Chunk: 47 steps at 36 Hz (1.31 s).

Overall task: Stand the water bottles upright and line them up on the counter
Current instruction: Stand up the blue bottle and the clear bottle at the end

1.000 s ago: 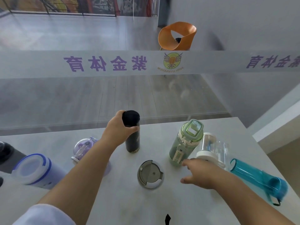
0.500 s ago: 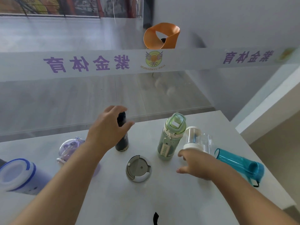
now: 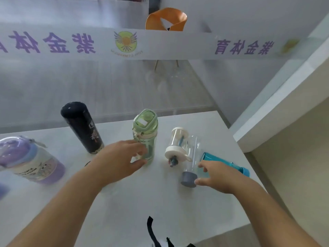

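On the white counter (image 3: 160, 202) a black bottle (image 3: 81, 127) and a green bottle (image 3: 145, 134) stand upright. My left hand (image 3: 121, 159) is at the green bottle's lower left side, fingers apart, tips touching it. To the right a clear bottle with a white lid (image 3: 176, 145) lies on its side. Beside it lies a clear bottle with a grey cap (image 3: 188, 179), and my right hand (image 3: 215, 177) wraps its cap end, thumb on the cap. A teal bottle (image 3: 226, 162) lies behind that hand. A purple bottle (image 3: 30, 159) is blurred at far left.
A glass wall with a printed banner (image 3: 124, 43) runs along the counter's far edge, and an orange chair (image 3: 165, 18) stands beyond it. A white ledge (image 3: 267, 113) borders the right side. A black strap (image 3: 151, 232) hangs at the near edge.
My left hand let go of the black bottle and moved right to the green bottle. My right hand moved onto the grey-capped clear bottle. The view shifted right and closer.
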Each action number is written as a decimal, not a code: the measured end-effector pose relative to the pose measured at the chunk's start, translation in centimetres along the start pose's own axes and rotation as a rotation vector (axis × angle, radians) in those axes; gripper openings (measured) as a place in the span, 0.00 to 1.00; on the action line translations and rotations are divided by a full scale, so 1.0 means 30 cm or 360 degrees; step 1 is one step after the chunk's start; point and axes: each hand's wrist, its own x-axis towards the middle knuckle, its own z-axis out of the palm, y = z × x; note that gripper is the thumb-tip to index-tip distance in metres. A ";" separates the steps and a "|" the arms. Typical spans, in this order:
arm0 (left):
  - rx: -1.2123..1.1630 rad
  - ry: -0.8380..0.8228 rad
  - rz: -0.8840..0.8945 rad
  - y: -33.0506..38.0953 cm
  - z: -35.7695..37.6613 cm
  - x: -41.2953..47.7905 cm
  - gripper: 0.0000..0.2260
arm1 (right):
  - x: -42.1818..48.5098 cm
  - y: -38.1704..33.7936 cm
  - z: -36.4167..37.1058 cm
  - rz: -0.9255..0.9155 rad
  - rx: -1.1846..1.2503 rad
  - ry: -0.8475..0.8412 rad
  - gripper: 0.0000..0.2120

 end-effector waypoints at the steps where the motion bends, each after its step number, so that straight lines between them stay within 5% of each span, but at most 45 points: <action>1: -0.0013 0.0009 -0.0038 0.023 0.022 0.012 0.11 | 0.009 0.037 -0.006 -0.0016 -0.0035 0.0000 0.28; 10: -0.0236 -0.0085 -0.0274 0.225 0.274 0.158 0.13 | 0.083 0.342 -0.043 -0.0134 -0.0120 0.0245 0.24; 14: -0.0222 -0.0042 -0.0325 0.300 0.379 0.225 0.23 | 0.102 0.452 -0.034 -0.0161 -0.0165 0.0335 0.24; 19: -0.0250 0.0052 -0.0643 0.345 0.476 0.295 0.36 | 0.130 0.559 0.010 -0.0110 -0.0212 0.0262 0.28; 29: -0.0509 0.0031 -0.1123 0.332 0.561 0.413 0.43 | 0.177 0.654 0.112 0.0012 -0.0108 0.0131 0.38; 38: -0.0679 0.0063 -0.1168 0.328 0.586 0.446 0.49 | 0.199 0.657 0.115 0.0060 0.0118 0.0176 0.34; 47: -0.0712 0.0215 -0.1112 0.323 0.603 0.446 0.46 | 0.178 0.633 0.025 0.0059 0.0513 0.0562 0.33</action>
